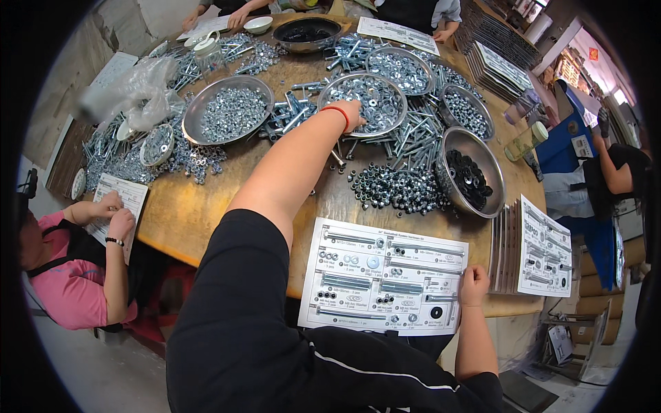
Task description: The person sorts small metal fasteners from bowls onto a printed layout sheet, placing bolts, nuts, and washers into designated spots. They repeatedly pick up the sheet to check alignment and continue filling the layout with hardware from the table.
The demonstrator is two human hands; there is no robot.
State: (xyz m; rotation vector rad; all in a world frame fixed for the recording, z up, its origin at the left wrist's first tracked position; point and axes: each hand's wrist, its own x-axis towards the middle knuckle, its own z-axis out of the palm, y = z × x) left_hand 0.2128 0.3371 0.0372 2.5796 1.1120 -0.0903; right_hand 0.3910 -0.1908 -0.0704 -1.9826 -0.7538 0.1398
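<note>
Some fingertips out of sight among the washers!
Here's the left hand [351, 113], tips hidden in the washers [382, 103], and whether they pinch anything, we can't tell! Over to the right hand [474, 283]: curled fingers, their hold on the card [382, 275] half concealed, and the smallest print left of those fingers too fine to make out. Well beyond the left fingers, two people [406, 12] are sliced off by the top edge; far to the right fingers' right, another person [623, 168] runs into the dark rim.
</note>
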